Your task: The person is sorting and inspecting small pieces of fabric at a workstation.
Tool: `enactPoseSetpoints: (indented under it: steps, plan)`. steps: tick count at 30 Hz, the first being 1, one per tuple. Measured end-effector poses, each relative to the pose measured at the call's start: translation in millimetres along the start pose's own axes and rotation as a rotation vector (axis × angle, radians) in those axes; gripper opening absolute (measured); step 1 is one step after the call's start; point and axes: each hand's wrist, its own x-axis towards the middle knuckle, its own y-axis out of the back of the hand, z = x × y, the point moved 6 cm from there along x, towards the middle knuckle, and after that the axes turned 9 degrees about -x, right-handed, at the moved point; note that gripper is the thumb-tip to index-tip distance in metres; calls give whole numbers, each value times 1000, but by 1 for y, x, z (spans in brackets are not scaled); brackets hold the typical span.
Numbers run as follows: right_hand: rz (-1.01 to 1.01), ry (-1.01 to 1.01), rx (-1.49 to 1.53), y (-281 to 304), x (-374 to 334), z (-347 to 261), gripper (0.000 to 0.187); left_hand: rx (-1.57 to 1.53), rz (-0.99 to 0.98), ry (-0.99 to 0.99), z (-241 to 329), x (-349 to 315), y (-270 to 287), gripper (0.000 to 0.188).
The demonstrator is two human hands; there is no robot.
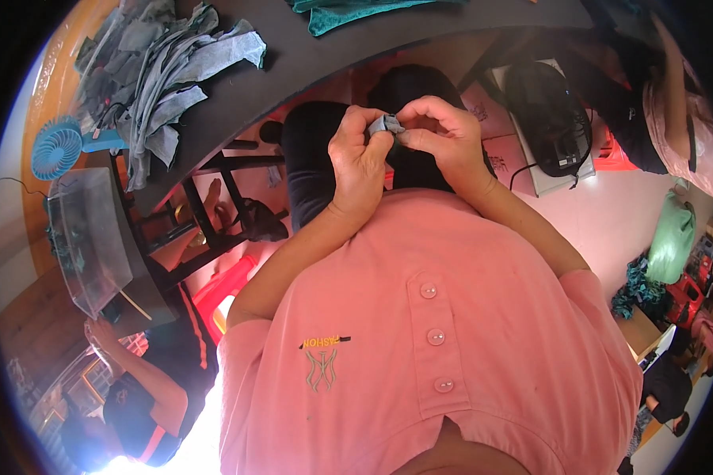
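Just above my lap, both my hands meet at a small piece of grey-blue fabric (383,124). My left hand (356,154) pinches it between thumb and forefinger. From the other side, the thumb and forefinger of my right hand (445,136) close on its right end. The fabric looks folded or bunched, and its far side is hidden by my fingers. Beyond my hands runs the edge of a dark table (285,59). On its left part lies a heap of grey-green fabric pieces (174,75), and dark green cloth (348,14) lies at its far edge.
At the left stand a small blue fan (56,148) and a clear plastic bin (91,237). A co-worker's hand (103,344) is at lower left. On the right are a black machine-like case (545,119), another person's arm (673,87) and a green sack (672,241).
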Motion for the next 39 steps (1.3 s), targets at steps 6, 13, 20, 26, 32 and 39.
enactPoseSetpoints:
  steps: [6, 13, 20, 26, 32, 39]
  plan:
    - [-49, -79, 69, -1, 1, 4, 15, 60, -57, -126, 17, 1, -4, 20]
    - [-64, -62, 51, -5, 1, 5, 17, 3, -26, -140, 23, 0, -2, 21]
    - [-143, -109, 57, -10, -1, -1, 23, 34, 33, -131, 16, 2, 6, 16]
    - [-78, -164, -106, -20, -1, 1, 37, 69, 46, -137, 8, 6, 2, 15]
    - [-8, -68, -224, -18, 6, 7, 41, -72, 115, 24, 1, 7, 0, 16]
    - [-53, -205, 78, -21, 5, 15, 40, 112, 74, -120, 3, 7, 2, 19]
